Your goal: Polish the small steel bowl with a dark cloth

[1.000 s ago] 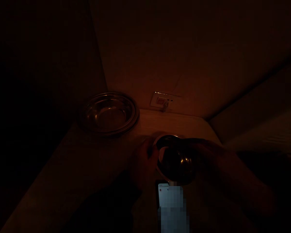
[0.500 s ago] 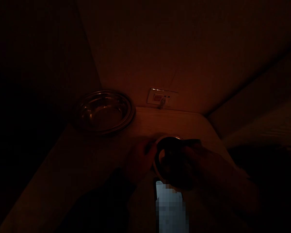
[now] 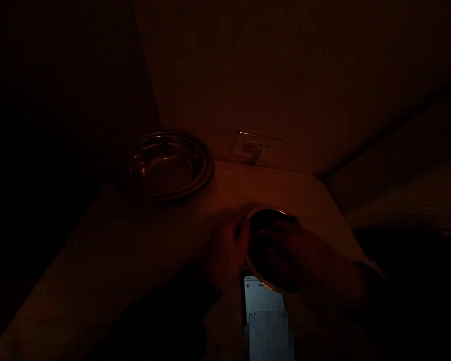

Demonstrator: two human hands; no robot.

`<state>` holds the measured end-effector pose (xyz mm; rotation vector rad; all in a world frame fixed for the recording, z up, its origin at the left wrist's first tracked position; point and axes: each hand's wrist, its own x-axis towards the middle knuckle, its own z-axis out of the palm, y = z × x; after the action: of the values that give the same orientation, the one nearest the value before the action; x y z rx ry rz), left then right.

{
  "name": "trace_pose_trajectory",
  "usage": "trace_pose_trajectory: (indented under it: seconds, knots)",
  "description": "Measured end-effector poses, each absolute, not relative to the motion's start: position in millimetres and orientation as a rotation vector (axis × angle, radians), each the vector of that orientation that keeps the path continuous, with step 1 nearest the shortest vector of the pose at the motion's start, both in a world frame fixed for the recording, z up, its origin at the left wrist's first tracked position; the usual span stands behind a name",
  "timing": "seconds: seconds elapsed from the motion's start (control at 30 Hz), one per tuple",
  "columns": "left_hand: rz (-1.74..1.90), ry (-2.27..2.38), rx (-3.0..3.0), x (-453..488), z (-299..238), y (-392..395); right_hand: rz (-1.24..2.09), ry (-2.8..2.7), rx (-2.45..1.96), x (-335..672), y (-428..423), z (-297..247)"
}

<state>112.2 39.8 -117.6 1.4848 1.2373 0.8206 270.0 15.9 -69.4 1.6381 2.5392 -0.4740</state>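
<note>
A round metal bowl (image 3: 271, 288) with a shiny rim stands on the wooden table, its inside very dark. My left hand (image 3: 227, 248) grips the bowl's left rim, thumb and fingers closed about its edge. Over and partly inside the bowl is my right hand (image 3: 304, 253), its fingers bent downward. A dark edge of something shows by these fingers, too dim to name. Just below the bowl lies a phone (image 3: 261, 298) with a lit screen, its lower part blurred out.
Wide metal basins (image 3: 165, 193), seemingly stacked, sit at the back left of the wooden table (image 3: 259, 183). A wall socket (image 3: 256, 146) with a plug in it is behind. Walls close off the back and right. The room is very dark.
My right hand has moved lower and further into the bowl; the pale spot inside the bowl no longer shows. My left hand stays at the rim. The view has shifted slightly.
</note>
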Motion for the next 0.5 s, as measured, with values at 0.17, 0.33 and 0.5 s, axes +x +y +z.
trace_pose_trajectory:
  seconds: [0.17, 0.33, 0.5]
  knots:
    - [0.852, 1.265, 1.534, 113.5, -121.7, 39.4, -0.464, 2.507, 1.541, 272.2, 17.1, -73.8]
    - [0.849, 1.279, 1.54, 113.8, -122.8, 39.9, -0.475, 2.526, 1.527, 274.2, 18.1, -78.4]
    - [0.885, 1.319, 1.561, 115.0, -121.6, 38.8, -0.514, 2.575, 1.498, 274.1, 21.5, -78.6]
